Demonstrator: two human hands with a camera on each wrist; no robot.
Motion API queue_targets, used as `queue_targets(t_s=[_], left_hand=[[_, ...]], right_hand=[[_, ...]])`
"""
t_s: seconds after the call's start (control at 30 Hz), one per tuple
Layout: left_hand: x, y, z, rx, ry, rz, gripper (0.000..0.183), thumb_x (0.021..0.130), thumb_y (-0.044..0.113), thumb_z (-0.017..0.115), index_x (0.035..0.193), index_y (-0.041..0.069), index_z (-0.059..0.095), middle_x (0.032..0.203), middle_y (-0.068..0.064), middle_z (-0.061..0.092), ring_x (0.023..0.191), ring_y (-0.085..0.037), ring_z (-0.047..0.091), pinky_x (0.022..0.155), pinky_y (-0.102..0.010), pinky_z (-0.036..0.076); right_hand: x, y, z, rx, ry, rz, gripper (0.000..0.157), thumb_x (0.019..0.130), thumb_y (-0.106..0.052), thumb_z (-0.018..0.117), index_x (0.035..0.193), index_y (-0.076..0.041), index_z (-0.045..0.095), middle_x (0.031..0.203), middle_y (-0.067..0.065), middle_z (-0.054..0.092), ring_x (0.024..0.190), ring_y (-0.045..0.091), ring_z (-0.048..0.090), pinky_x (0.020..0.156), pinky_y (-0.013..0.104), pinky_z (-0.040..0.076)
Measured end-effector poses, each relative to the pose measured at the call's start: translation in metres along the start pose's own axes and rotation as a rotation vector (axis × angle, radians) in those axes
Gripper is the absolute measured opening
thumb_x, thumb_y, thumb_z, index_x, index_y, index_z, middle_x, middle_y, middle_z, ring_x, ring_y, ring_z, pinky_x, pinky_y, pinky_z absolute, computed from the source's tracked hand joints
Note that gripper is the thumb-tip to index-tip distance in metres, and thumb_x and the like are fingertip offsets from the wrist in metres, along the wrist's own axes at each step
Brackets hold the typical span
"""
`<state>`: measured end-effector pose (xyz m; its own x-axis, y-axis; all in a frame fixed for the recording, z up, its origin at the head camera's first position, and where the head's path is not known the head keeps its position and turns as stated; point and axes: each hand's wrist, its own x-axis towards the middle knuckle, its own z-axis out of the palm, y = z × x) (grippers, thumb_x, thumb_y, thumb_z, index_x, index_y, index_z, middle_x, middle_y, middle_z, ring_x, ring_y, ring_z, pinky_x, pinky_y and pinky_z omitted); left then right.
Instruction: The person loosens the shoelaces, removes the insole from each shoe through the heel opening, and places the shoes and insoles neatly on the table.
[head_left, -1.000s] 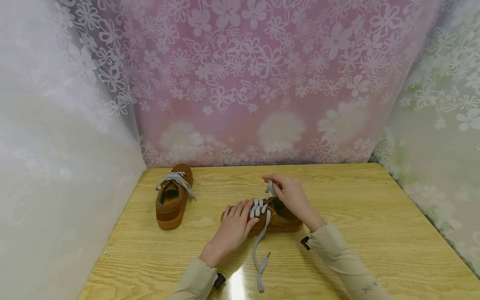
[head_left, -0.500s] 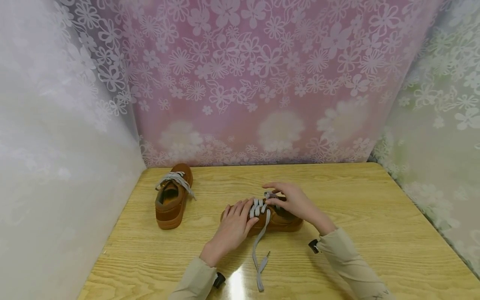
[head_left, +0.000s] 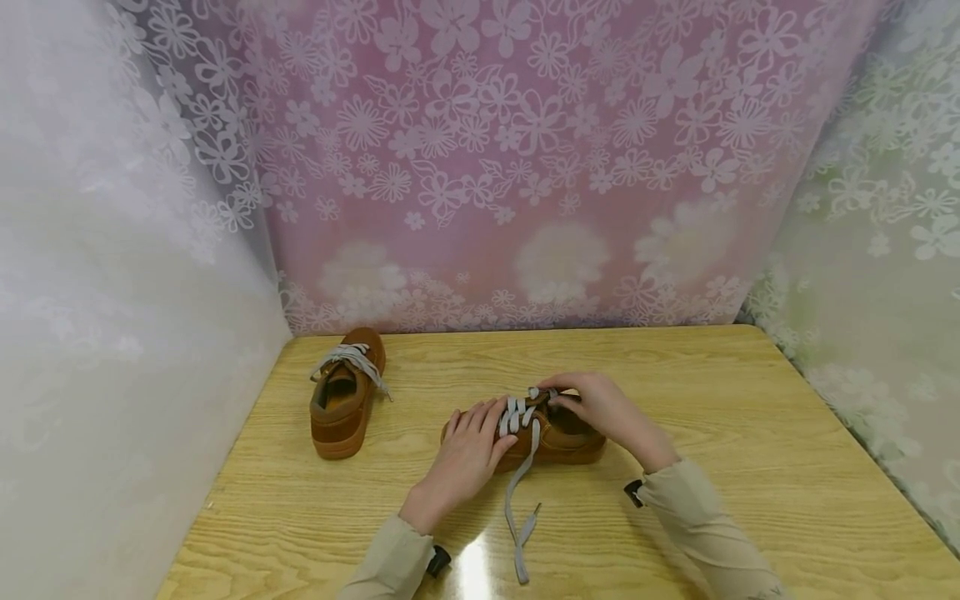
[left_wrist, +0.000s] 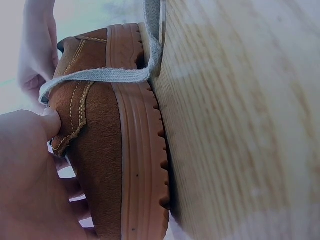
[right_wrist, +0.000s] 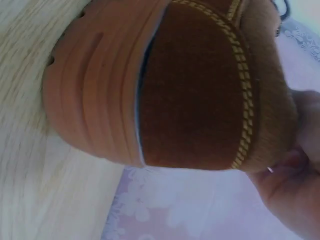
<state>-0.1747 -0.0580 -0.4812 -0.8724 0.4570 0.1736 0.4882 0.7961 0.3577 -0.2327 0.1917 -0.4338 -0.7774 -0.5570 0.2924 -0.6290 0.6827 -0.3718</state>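
A brown suede shoe (head_left: pixel 573 450) lies sole down at mid table, toe to the left. My left hand (head_left: pixel 463 457) holds its toe end, fingers over the top and thumb on the near side; the left wrist view has that thumb (left_wrist: pixel 50 122) by the stitched lace flap. At the far row of eyelets, my right hand (head_left: pixel 603 408) pinches the grey shoelace, its fingertips partly hiding it. The near lace end (head_left: pixel 513 500) hangs down the shoe's side onto the table. In the right wrist view, the heel (right_wrist: pixel 195 90) covers most of the right fingers.
The matching brown shoe (head_left: pixel 341 427), its lace drawn across the top, stands at the table's back left. Floral curtains (head_left: pixel 480 167) enclose the wooden table (head_left: pixel 750 417) at the back and both sides.
My right hand has come down from above the shoe to the far eyelets, drawing the raised lace end down with it. The left hand and the near lace end stay put.
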Motion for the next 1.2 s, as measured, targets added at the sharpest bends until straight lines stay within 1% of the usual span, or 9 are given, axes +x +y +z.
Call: queue_targets(t_s=[0.17, 0.4, 0.5, 0.67, 0.77, 0.9, 1.0, 1.07, 1.2], left_hand=[[-0.001, 0.000, 0.000, -0.002, 0.004, 0.001, 0.061, 0.110, 0.047, 0.033, 0.162, 0.018, 0.024, 0.160, -0.010, 0.037, 0.146, -0.033, 0.037, 0.120, -0.059, 0.024], [-0.001, -0.001, 0.001, 0.001, 0.007, 0.000, 0.061, 0.110, 0.046, 0.035, 0.162, 0.018, 0.025, 0.160, -0.011, 0.038, 0.146, -0.034, 0.037, 0.119, -0.059, 0.024], [-0.001, -0.001, 0.001, 0.005, 0.007, 0.000, 0.060, 0.110, 0.046, 0.035, 0.162, 0.018, 0.025, 0.160, -0.010, 0.038, 0.145, -0.033, 0.037, 0.119, -0.059, 0.025], [0.000, -0.001, 0.001, 0.013, 0.004, 0.003, 0.061, 0.110, 0.047, 0.034, 0.162, 0.018, 0.025, 0.160, -0.010, 0.038, 0.146, -0.033, 0.037, 0.119, -0.058, 0.025], [0.000, 0.000, 0.001, 0.015, 0.007, 0.004, 0.061, 0.110, 0.047, 0.034, 0.162, 0.017, 0.025, 0.160, -0.010, 0.038, 0.145, -0.033, 0.038, 0.119, -0.059, 0.025], [-0.001, 0.000, 0.001, 0.013, 0.008, 0.007, 0.062, 0.110, 0.047, 0.034, 0.162, 0.016, 0.025, 0.159, -0.012, 0.039, 0.145, -0.034, 0.038, 0.119, -0.059, 0.026], [-0.001, 0.000, 0.001, 0.010, 0.000, 0.005, 0.063, 0.110, 0.047, 0.034, 0.163, 0.016, 0.023, 0.159, -0.013, 0.038, 0.145, -0.034, 0.037, 0.119, -0.059, 0.025], [-0.001, 0.000, 0.000, 0.006, -0.002, 0.006, 0.063, 0.110, 0.047, 0.034, 0.163, 0.015, 0.024, 0.159, -0.014, 0.038, 0.145, -0.035, 0.037, 0.119, -0.059, 0.025], [-0.001, 0.001, -0.002, -0.006, -0.007, 0.003, 0.062, 0.109, 0.047, 0.035, 0.162, 0.015, 0.024, 0.159, -0.014, 0.038, 0.146, -0.035, 0.037, 0.119, -0.059, 0.025]], right_hand=[[0.011, -0.001, -0.001, -0.046, 0.152, -0.017, 0.020, 0.089, -0.005, 0.076, 0.106, -0.014, 0.080, 0.099, 0.001, 0.078, 0.083, 0.018, 0.074, 0.072, 0.037, 0.060], [0.037, -0.011, -0.013, 0.048, 0.380, -0.049, 0.022, 0.092, -0.001, 0.072, 0.111, -0.012, 0.078, 0.099, 0.006, 0.078, 0.061, 0.013, 0.065, 0.054, 0.030, 0.051], [0.047, -0.014, -0.012, 0.051, 0.431, -0.061, 0.020, 0.093, -0.002, 0.072, 0.108, -0.012, 0.079, 0.096, 0.006, 0.078, 0.056, 0.011, 0.060, 0.052, 0.028, 0.047], [0.050, -0.012, -0.001, 0.038, 0.354, -0.065, 0.020, 0.094, -0.004, 0.071, 0.111, -0.009, 0.079, 0.097, 0.007, 0.078, 0.045, 0.003, 0.045, 0.050, 0.024, 0.043], [0.045, -0.010, 0.004, 0.061, 0.248, -0.050, 0.023, 0.096, -0.003, 0.067, 0.117, -0.008, 0.077, 0.103, 0.010, 0.077, 0.051, 0.006, 0.054, 0.050, 0.023, 0.040], [0.035, -0.006, 0.006, 0.098, 0.163, 0.001, 0.026, 0.099, -0.003, 0.064, 0.123, -0.006, 0.074, 0.110, 0.012, 0.076, 0.074, 0.020, 0.071, 0.058, 0.029, 0.053], [0.027, -0.007, 0.001, 0.103, 0.151, 0.041, 0.027, 0.100, -0.007, 0.063, 0.126, -0.007, 0.072, 0.116, 0.012, 0.074, 0.080, 0.023, 0.073, 0.070, 0.038, 0.060], [0.020, -0.008, -0.003, 0.096, 0.166, 0.052, 0.026, 0.101, -0.010, 0.064, 0.126, -0.009, 0.072, 0.118, 0.010, 0.074, 0.092, 0.024, 0.074, 0.078, 0.041, 0.061], [0.008, -0.012, -0.013, 0.070, 0.212, 0.024, 0.023, 0.100, -0.012, 0.066, 0.121, -0.010, 0.074, 0.115, 0.007, 0.075, 0.092, 0.022, 0.073, 0.078, 0.042, 0.060]])
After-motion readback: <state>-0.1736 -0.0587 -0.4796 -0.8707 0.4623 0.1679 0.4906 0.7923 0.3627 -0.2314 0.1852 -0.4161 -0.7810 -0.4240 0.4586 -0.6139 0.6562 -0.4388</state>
